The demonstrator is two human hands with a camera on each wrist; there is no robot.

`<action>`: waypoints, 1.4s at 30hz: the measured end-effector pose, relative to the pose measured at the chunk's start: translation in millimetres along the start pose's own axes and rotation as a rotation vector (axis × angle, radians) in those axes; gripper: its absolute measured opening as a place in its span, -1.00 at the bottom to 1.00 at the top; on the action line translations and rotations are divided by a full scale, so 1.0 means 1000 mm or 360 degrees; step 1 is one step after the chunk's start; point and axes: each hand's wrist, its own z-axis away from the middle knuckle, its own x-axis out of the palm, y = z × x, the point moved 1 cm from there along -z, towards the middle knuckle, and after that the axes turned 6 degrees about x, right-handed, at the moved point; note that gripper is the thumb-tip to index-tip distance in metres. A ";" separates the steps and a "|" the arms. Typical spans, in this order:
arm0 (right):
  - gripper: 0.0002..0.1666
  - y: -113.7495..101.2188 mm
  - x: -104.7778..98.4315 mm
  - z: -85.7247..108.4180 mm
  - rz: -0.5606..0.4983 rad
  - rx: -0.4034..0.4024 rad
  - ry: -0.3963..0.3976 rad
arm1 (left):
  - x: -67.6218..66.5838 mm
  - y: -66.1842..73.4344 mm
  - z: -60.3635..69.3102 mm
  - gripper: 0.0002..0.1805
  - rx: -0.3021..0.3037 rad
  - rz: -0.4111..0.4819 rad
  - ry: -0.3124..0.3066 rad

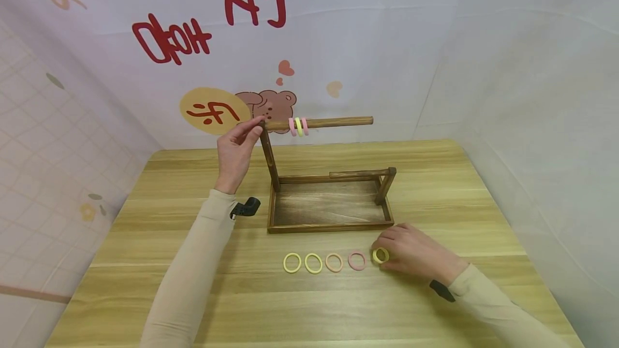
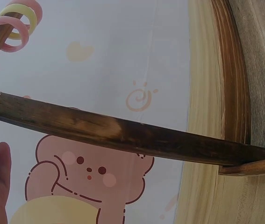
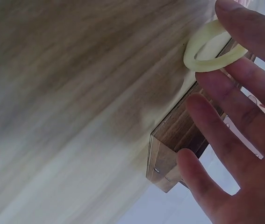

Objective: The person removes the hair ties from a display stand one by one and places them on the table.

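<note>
At the top of the tall post of a dark wooden rack (image 1: 331, 227), my left hand (image 1: 235, 153) pinches the post's end between thumb and fingers. From there an upper rod (image 1: 343, 122) runs to the right and carries two pink rings with a yellow ring (image 1: 299, 127) between them. My right hand (image 1: 411, 251) pinches a pale yellow ring (image 3: 214, 63) by its rim, just above the table at the rack's front right; its other fingers are spread. Left of it lie a pink ring (image 1: 350, 263), an orange ring (image 1: 327, 265) and two yellow rings (image 1: 307, 267) in a row.
A shorter lower rod (image 1: 358, 174) points left from the rack's right post (image 1: 384, 187). The wood-grain table (image 1: 242, 305) meets a printed white cloth (image 1: 387, 42) behind the rack, and cloth walls stand at both sides.
</note>
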 end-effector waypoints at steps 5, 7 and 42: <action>-0.52 0.000 0.003 -0.001 0.0022 -0.0018 0.0018 | 0.000 0.001 0.000 -0.69 -0.0011 0.0013 -0.0001; -0.52 0.000 0.004 -0.001 0.0017 -0.0023 0.0023 | 0.000 0.001 0.000 -0.69 -0.0013 0.0021 -0.0003; -0.55 0.005 -0.001 0.000 -0.0035 -0.0045 0.0224 | -0.001 0.000 0.000 -0.69 -0.0005 -0.0017 -0.0002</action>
